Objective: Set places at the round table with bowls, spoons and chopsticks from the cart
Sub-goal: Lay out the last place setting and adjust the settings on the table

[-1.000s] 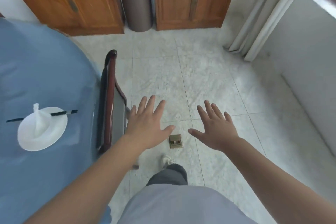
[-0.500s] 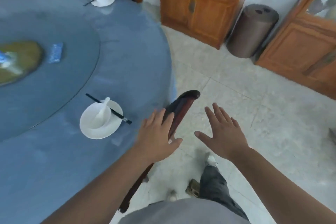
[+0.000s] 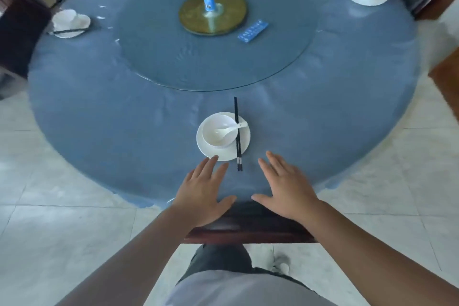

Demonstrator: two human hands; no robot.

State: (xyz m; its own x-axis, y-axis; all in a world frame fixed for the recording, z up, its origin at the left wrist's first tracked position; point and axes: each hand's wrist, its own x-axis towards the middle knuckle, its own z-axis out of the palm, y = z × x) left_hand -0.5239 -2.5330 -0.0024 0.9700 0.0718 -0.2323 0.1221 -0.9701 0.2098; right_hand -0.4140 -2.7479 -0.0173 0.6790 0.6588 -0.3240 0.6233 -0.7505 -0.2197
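At the bench's [image 3: 99, 112] six o'clock edge, a bowl [image 3: 218, 131] with spoon [image 3: 229, 128] sits on a plate [image 3: 244, 139], chopsticks [image 3: 237, 134] across its right side. Left hand [image 3: 202, 192] and right hand [image 3: 285, 187] hover just below, fingers spread, holding nothing.

Soft daylight, wide-angle bending, blurred frame edges.

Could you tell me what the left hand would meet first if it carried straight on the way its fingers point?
Probably the white plate; the left hand points at its near rim.
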